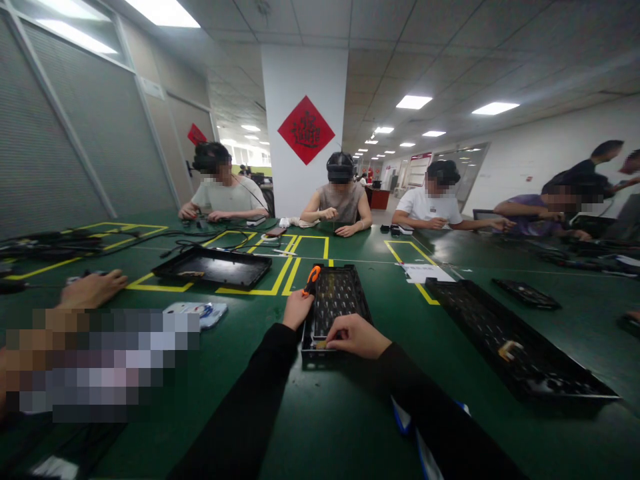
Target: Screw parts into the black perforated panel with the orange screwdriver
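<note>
In front of me a long black plastic tray (341, 288), its floor dotted with rows of small light marks, lies lengthwise on the green table. My left hand (299, 309) is closed at the tray's left edge around a tool with an orange and black handle (312, 279); its working end is hidden, so I cannot make out its exact kind. Over the near end of the tray, my right hand (357, 335) pinches its fingertips together. A small yellowish piece (321, 345) shows right at those fingertips.
Another black tray (213, 267) sits to the left, and a long one (520, 333) holding a yellowish piece is on the right. A neighbour's arm (95, 290) reaches in from the left beside a plastic packet (200, 313). Several people sit across the table among cables.
</note>
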`<action>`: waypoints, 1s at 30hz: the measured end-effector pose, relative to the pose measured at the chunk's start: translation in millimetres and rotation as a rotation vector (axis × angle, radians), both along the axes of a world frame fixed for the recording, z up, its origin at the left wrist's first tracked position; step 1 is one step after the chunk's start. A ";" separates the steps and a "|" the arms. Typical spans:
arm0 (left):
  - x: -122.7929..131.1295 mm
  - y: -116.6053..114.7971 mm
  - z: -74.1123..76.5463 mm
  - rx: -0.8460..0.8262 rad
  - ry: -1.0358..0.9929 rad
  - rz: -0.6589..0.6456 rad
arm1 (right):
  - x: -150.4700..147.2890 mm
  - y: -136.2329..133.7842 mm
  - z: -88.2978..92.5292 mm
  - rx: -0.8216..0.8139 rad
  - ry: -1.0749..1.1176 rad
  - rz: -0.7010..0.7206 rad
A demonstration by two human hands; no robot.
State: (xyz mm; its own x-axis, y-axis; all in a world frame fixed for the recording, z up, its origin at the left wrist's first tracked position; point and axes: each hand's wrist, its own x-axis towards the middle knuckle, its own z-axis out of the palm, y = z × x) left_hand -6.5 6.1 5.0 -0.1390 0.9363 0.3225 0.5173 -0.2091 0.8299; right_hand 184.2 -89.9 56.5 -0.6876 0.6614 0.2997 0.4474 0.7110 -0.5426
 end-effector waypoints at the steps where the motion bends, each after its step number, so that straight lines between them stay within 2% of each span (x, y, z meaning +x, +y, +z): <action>1: 0.0 0.3 -0.2 -0.002 -0.001 -0.002 | 0.0 0.1 -0.2 -0.002 0.001 0.000; 20: 1.2 -3.3 1.6 -0.004 -0.052 -0.004 | 2.1 0.5 1.3 -0.117 0.023 0.018; 30: 1.1 -2.9 1.9 0.019 0.003 0.001 | 2.4 0.7 -0.6 -0.060 0.019 -0.003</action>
